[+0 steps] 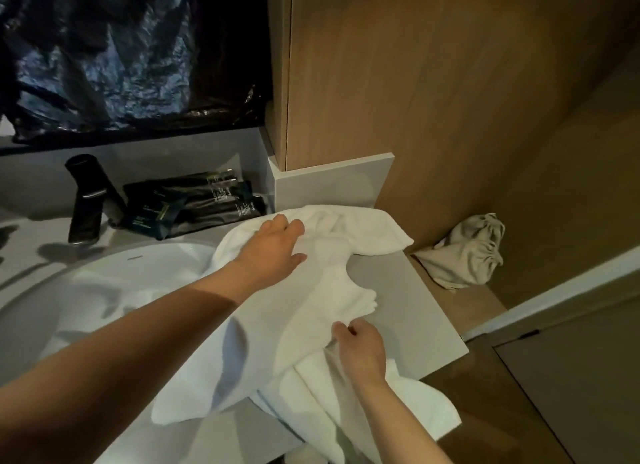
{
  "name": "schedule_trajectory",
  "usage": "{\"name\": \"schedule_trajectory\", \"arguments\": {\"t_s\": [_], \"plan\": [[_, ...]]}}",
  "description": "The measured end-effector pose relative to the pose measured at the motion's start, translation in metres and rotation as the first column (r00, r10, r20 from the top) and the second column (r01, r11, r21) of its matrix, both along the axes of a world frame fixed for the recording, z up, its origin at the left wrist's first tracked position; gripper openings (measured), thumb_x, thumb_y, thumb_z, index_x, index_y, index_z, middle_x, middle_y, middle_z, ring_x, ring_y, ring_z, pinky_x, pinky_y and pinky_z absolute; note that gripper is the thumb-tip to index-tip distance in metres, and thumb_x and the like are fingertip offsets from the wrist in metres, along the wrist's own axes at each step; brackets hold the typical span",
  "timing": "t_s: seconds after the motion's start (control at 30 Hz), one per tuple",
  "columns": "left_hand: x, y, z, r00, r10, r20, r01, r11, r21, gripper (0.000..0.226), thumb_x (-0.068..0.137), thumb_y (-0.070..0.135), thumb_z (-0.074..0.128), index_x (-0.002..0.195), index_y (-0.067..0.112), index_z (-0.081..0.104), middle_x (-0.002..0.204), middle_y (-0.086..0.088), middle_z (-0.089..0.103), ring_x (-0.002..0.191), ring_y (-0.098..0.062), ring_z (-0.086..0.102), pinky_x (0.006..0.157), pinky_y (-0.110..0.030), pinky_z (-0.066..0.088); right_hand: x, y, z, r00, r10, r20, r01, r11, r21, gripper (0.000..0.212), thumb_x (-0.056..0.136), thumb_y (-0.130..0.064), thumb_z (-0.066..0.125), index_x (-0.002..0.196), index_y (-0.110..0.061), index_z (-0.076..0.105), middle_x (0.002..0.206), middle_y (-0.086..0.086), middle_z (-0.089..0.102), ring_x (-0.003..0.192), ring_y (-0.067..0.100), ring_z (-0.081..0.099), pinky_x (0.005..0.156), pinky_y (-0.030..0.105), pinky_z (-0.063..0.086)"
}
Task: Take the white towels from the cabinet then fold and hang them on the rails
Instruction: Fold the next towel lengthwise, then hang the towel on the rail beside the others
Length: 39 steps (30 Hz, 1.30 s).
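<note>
Right hand (360,351), nearest, pinches the white towel (304,325) edge with curled fingers. Left hand (273,247), fingers extended, presses its far part onto the counter (408,301).

Left arm bare, stretched forward; left hand (273,247) palm down, fingers mostly straight, thumb out, pressing on the white towel (311,307). Right forearm bare, nearer the body; right hand (362,351) fingers curled, pinching the towel's edge.

We are seeing open room at the right.
We are finding bare countertop (408,304) beside the white towel (304,311); black faucet (86,200), dark packets (194,204) and wooden panel (381,82) are crowding the back.
</note>
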<state>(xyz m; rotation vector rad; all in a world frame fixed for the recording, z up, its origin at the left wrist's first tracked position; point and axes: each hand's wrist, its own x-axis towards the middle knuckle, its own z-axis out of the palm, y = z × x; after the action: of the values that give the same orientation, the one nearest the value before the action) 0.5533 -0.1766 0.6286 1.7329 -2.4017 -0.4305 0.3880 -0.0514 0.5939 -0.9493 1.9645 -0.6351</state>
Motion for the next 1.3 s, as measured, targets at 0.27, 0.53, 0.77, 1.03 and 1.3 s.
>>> {"name": "schedule_trajectory", "arguments": {"t_s": [0.27,0.53,0.77,1.03,1.3], "plan": [[-0.002,-0.021,0.029,0.995,0.100,0.004,-0.098,0.963,0.252,0.045,0.076,0.050,0.072,0.103,0.016,0.060,0.108,-0.004,0.060,0.097,-0.023,0.055,0.071,-0.028,0.040,0.004,0.020,0.021,0.932,-0.189,0.309,0.263,0.940,-0.219,0.016,0.098,-0.018,0.051,0.087,-0.012,0.061,0.079,0.007,0.061,0.073,0.018,0.055,0.069,0.032,0.044],[-0.024,0.011,0.112,0.933,0.150,-0.327,-0.072,0.969,0.238,0.024,0.076,0.041,0.077,0.074,0.017,0.071,0.071,0.003,0.067,0.064,-0.008,0.060,0.053,-0.025,0.043,-0.030,0.036,0.080,0.875,-0.151,0.460,0.351,0.852,-0.389,0.020,0.101,-0.017,0.047,0.097,-0.013,0.066,0.082,0.007,0.066,0.067,0.012,0.057,0.058,0.019,0.048],[-0.098,0.065,0.195,0.937,0.048,-0.346,-0.011,0.994,0.108,0.028,0.081,0.042,0.071,0.069,0.019,0.061,0.071,0.001,0.062,0.064,-0.013,0.057,0.050,-0.026,0.038,-0.092,0.075,0.137,0.886,-0.139,0.442,0.390,0.738,-0.551,0.023,0.102,-0.022,0.045,0.102,-0.024,0.068,0.089,-0.007,0.072,0.073,0.009,0.061,0.061,0.021,0.048],[-0.207,0.139,0.250,0.842,-0.137,-0.522,0.071,0.987,-0.145,0.029,0.080,0.034,0.073,0.070,0.009,0.065,0.065,0.001,0.060,0.056,-0.014,0.051,0.048,-0.027,0.034,-0.197,0.147,0.203,0.939,-0.200,0.281,0.345,0.550,-0.760,0.021,0.101,-0.022,0.048,0.088,-0.016,0.063,0.067,-0.015,0.062,0.060,0.001,0.054,0.052,0.015,0.041],[-0.317,0.185,0.274,0.684,-0.319,-0.656,0.167,0.944,-0.285,0.035,0.080,0.032,0.073,0.061,0.008,0.055,0.057,0.002,0.049,0.050,-0.010,0.041,0.044,-0.017,0.030,-0.302,0.208,0.259,0.934,-0.340,0.111,0.264,0.445,-0.856,0.028,0.101,-0.019,0.049,0.073,-0.021,0.054,0.054,-0.017,0.053,0.052,-0.002,0.048,0.050,0.015,0.038]]}}
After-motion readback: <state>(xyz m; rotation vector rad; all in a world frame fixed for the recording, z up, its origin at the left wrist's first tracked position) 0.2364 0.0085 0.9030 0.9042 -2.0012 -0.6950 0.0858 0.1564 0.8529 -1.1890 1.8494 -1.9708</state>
